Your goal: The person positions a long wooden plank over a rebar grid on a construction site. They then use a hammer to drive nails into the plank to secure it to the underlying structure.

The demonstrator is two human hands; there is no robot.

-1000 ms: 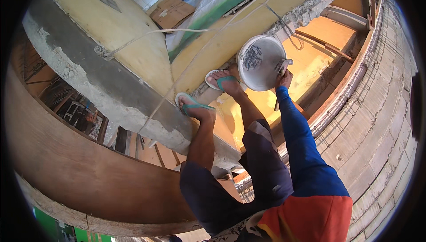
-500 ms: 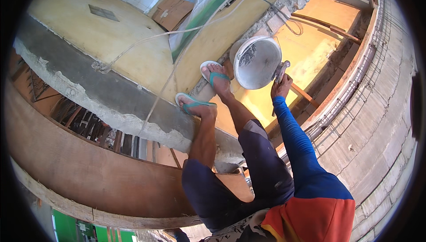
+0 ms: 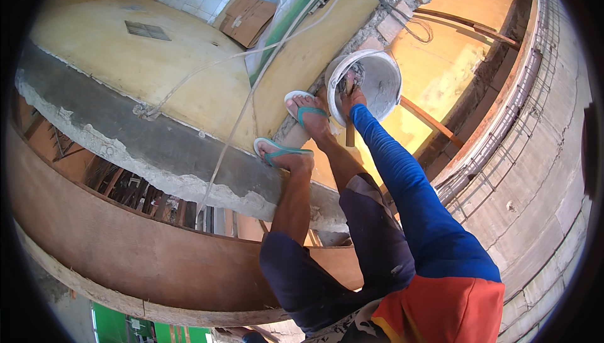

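Observation:
My right hand [image 3: 355, 98] is closed round the wooden handle of a hammer [image 3: 350, 134] at the mouth of a whitish, cement-stained bucket [image 3: 385, 79]. The hammer's head end is inside the bucket, close to a heap of grey nails [image 3: 358, 69] that the hand and tool partly cover. The handle's lower end sticks out past the rim. A small part of my left hand [image 3: 235, 330] shows at the lower edge by the curved board, beside a dark blue cuff; its fingers cannot be made out.
My sandalled feet stand on a rough concrete beam [image 3: 251, 182] high over a yellow-walled space. A pale cable [image 3: 242, 107] crosses the beam. Curved plywood formwork [image 3: 157, 261] lies below left, steel mesh [image 3: 503, 148] to the right. Wooden strips [image 3: 434, 123] span the gap behind the bucket.
My right hand has moved left with the hammer, from beside the bucket's right rim into its mouth. The view has shifted slightly.

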